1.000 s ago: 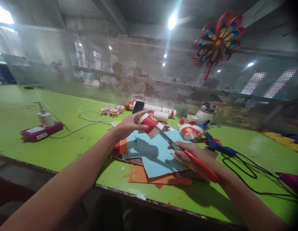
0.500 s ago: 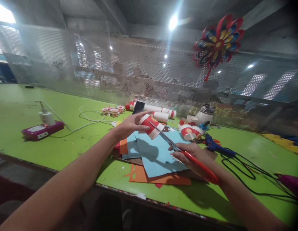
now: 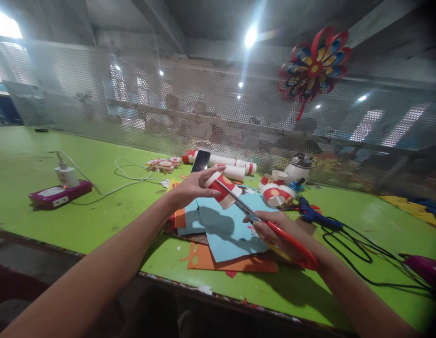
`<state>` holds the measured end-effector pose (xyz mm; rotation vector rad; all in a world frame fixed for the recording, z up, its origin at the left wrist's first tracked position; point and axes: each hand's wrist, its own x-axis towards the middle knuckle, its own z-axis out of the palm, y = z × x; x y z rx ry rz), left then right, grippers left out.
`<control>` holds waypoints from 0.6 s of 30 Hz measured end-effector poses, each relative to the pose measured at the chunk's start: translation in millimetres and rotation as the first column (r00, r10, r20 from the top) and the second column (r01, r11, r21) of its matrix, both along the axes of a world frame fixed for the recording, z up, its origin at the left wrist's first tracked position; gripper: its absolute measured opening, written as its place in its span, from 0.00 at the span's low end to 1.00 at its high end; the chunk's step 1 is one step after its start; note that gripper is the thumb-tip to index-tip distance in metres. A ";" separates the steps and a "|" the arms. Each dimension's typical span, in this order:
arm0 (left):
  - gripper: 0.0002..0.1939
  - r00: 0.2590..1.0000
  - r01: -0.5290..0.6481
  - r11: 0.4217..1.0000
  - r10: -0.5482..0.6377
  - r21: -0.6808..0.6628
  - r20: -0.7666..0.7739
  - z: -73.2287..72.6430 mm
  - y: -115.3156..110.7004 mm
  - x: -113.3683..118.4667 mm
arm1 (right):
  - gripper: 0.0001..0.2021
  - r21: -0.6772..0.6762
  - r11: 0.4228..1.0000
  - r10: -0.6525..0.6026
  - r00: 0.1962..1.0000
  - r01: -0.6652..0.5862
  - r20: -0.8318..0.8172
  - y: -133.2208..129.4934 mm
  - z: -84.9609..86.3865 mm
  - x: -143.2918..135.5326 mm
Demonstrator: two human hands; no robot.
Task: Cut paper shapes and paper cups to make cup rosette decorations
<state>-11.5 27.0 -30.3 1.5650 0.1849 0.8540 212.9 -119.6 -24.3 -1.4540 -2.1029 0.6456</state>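
Observation:
A red and white paper cup point(image 3: 225, 188) is held tilted by my left hand point(image 3: 194, 188), its thumb and fingers round the cup's left end. My right hand point(image 3: 274, 228) is closed on red-handled scissors point(image 3: 244, 208), whose blades lie against the cup's side and point up and left. Whether the blades cut into the cup is too small to tell. Light blue paper sheets point(image 3: 225, 234) lie beneath both hands, over orange paper point(image 3: 239, 265).
Stacked paper cups point(image 3: 221, 162) and a phone point(image 3: 201, 161) lie behind. More cups point(image 3: 275, 193), a jug point(image 3: 298, 168) and a blue glue gun point(image 3: 318, 217) with black cable are at right. A purple power strip point(image 3: 61, 194) is at left.
The cup and scissors have shifted slightly, with the scissor blades nearer the cup and a yellow inner part of the handles now showing. Both hands keep their holds.

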 end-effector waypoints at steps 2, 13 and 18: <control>0.40 1.000 0.000 1.000 0.000 0.001 0.000 -0.7 0.8 0.1 | 0.22 0.007 1.000 0.001 1.000 -0.001 0.009 1.0 0.1 0.0; 0.39 1.000 0.023 1.000 -0.023 -0.015 0.007 -2.6 3.8 -0.6 | 0.22 0.026 1.000 -0.006 0.996 0.003 0.087 0.4 3.7 -0.3; 0.36 1.000 0.020 0.999 -0.019 -0.033 0.021 -4.4 7.9 -0.8 | 0.20 0.003 1.000 0.012 0.996 -0.012 0.091 -0.2 5.4 3.4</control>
